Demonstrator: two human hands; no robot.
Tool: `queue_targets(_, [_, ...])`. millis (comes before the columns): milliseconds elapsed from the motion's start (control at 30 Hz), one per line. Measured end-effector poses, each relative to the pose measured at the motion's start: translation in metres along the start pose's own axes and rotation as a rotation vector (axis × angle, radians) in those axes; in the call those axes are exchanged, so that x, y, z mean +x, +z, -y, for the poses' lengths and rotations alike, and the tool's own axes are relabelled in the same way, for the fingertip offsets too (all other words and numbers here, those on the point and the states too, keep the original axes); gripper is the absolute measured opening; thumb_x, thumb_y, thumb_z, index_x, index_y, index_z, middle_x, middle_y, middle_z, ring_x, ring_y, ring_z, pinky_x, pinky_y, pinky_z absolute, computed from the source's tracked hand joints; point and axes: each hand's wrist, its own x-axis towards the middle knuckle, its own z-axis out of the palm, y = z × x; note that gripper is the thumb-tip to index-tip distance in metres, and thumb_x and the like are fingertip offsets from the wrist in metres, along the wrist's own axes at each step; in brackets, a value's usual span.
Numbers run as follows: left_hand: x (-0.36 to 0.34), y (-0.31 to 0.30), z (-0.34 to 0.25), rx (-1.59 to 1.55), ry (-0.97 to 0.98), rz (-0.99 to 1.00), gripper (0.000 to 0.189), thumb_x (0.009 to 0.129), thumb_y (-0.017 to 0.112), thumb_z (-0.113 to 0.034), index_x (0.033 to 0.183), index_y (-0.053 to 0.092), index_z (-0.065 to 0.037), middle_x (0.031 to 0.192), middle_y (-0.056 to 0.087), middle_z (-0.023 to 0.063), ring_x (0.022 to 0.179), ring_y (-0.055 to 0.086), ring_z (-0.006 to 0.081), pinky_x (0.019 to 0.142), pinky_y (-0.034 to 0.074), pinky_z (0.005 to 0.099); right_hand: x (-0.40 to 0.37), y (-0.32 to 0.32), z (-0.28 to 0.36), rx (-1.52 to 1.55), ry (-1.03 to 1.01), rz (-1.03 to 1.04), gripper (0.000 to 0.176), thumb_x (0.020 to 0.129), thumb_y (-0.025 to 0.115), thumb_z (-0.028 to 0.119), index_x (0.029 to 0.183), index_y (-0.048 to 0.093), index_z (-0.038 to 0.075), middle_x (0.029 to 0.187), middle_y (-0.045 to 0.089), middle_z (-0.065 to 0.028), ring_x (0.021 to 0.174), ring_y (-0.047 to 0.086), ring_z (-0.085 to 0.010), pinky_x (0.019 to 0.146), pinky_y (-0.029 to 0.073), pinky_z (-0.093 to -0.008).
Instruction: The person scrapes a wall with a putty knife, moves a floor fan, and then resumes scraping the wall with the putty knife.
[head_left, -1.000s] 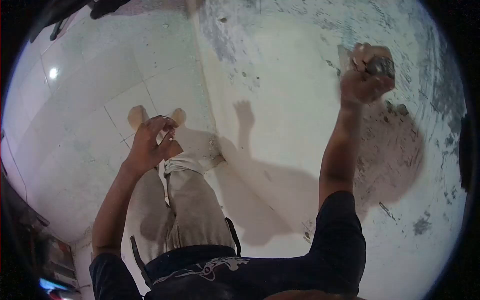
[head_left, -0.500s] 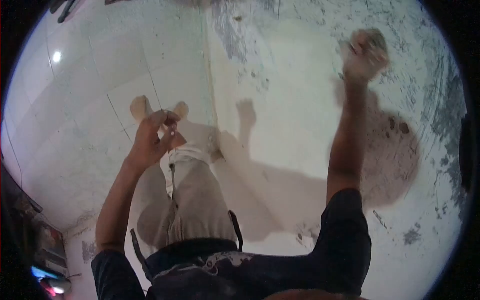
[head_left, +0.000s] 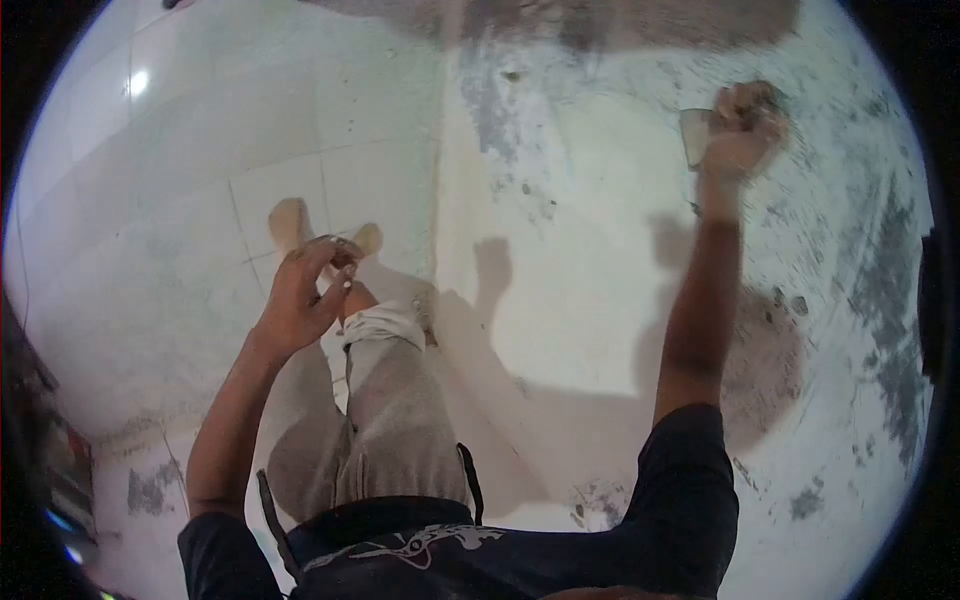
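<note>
My right hand is raised against the patchy wall, its fingers wrapped round a scraper. The flat, pale blade sticks out on the left of the fist, close over the wall; its handle is hidden in the grip. Lower on the left, my left hand hangs in front of my legs. Its fingers are half curled, with a gap to the thumb and pale spots at the fingertips. Nothing shows in it. Below it are my grey trousers, one leg rolled up.
Pale floor tiles spread on the left and meet the wall along a seam. My bare feet stand near it. Grey worn patches mark the wall at the right. Dark, blurred things line the lower left edge.
The view has shifted, with more brown surface at the top. My right hand sits slightly lower and farther right, and the scraper blade now shows clearly. My left hand keeps its pose.
</note>
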Motion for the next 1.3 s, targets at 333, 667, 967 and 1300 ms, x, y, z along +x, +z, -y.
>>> queue_targets(333, [-0.027, 0.009, -0.005, -0.056, -0.025, 0.003, 0.023, 0.074, 0.045, 0.006, 0.095, 0.054, 0.002, 0.086, 0.057, 0.0127, 0.080, 0.055, 0.0202, 0.074, 0.043, 0.0293, 0.052, 0.002, -0.006, 1.017, 0.422, 0.126, 0.019, 0.086, 0.043, 0.026, 0.086, 0.050, 0.008, 0.081, 0.053, -0.0074, 0.071, 0.043, -0.0152, 0.065, 0.036, -0.0245])
queue_targets(667, [-0.088, -0.016, -0.073, 0.057, 0.073, -0.228, 0.021, 0.073, 0.050, 0.007, 0.093, 0.054, 0.003, 0.082, 0.056, 0.0123, 0.075, 0.055, 0.0210, 0.070, 0.045, 0.0301, -0.039, 0.055, 0.423, 0.768, 0.209, 1.275, 0.038, 0.085, 0.046, 0.043, 0.102, 0.058, 0.011, 0.090, 0.061, -0.0177, 0.089, 0.058, -0.0324, 0.077, 0.043, -0.0422])
queue_targets(967, [-0.152, -0.027, -0.218, 0.282, 0.267, -0.394, 0.025, 0.072, 0.050, 0.012, 0.093, 0.057, 0.000, 0.084, 0.060, 0.0089, 0.076, 0.059, 0.0169, 0.073, 0.045, 0.0281, -0.111, -0.019, 0.534, 1.067, 0.325, 0.961, 0.055, 0.082, 0.049, 0.049, 0.112, 0.052, 0.002, 0.103, 0.057, -0.0228, 0.098, 0.054, -0.0353, 0.088, 0.040, -0.0398])
queue_targets(1300, [-0.167, 0.171, -0.256, 0.340, 0.571, 0.209, 0.027, 0.069, 0.062, 0.000, 0.095, 0.059, -0.006, 0.090, 0.060, 0.0102, 0.086, 0.058, 0.0261, 0.075, 0.045, 0.0353, -0.224, -0.183, 0.343, 0.762, 0.955, 0.326, 0.042, 0.084, 0.054, 0.036, 0.101, 0.056, -0.002, 0.092, 0.062, -0.0197, 0.089, 0.060, -0.0273, 0.075, 0.044, -0.0347])
